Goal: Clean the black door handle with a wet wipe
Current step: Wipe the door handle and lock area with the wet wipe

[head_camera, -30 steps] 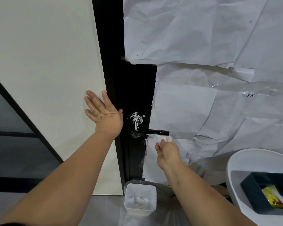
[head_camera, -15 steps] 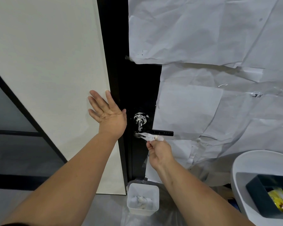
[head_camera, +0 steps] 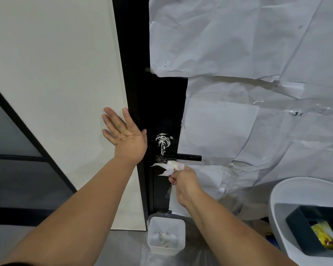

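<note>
Nearest you, below the black door handle (head_camera: 183, 157), a small white bin (head_camera: 166, 238) sat on the floor with crumpled used wipes in it. Your right hand (head_camera: 183, 182) was just under the handle, its fingers curled round a bunched wet wipe (head_camera: 169, 167) and pressing it against the lever's underside close to the pivot end. Your left hand (head_camera: 126, 140) lay flat and spread, holding nothing, on the pale wall to the left of the handle, thumb at the dark frame.

The risk I judged here: loose corners of the wipe trailed left of your fingers, so a pass upward could drag them through the paste and spread it onto the black door instead of lifting it. Pressing hard from below could also tip the lever.

The handle itself was a slim matte-black bar pointing right, its outer end looking clean. Above it, the round plate (head_camera: 163, 142) and neck were smeared with white swirls, not yet wiped.
</note>
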